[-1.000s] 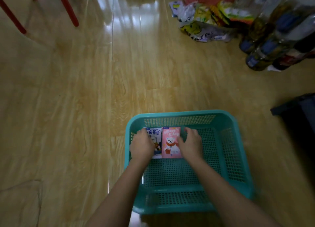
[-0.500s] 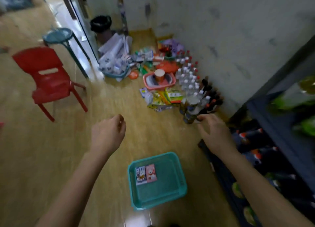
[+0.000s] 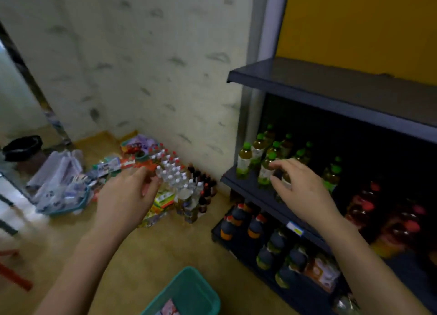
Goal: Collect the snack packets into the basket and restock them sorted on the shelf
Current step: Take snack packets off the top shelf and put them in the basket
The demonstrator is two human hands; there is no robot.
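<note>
As snack packets (image 3: 163, 200) lie ahead, the left hand (image 3: 123, 196) is nearer.
It and the right hand (image 3: 300, 191) are loosely spread, empty.

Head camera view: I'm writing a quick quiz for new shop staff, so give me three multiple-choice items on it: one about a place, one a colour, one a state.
1. Where is the teal basket?
A. On the floor, at the lower edge of the view
B. On the top shelf
C. On a chair

2. What colour are the caps of the drink bottles on the middle shelf?
A. White
B. Green
C. Blue

3. What are the left hand and the right hand doing?
A. Each holds a packet
B. Together they lift the basket
C. Both are empty, fingers relaxed

Answers:
1 A: the basket sits on the floor below the forearms.
2 B: green caps top the bottles by the right hand.
3 C: no fingers close round anything.
</note>
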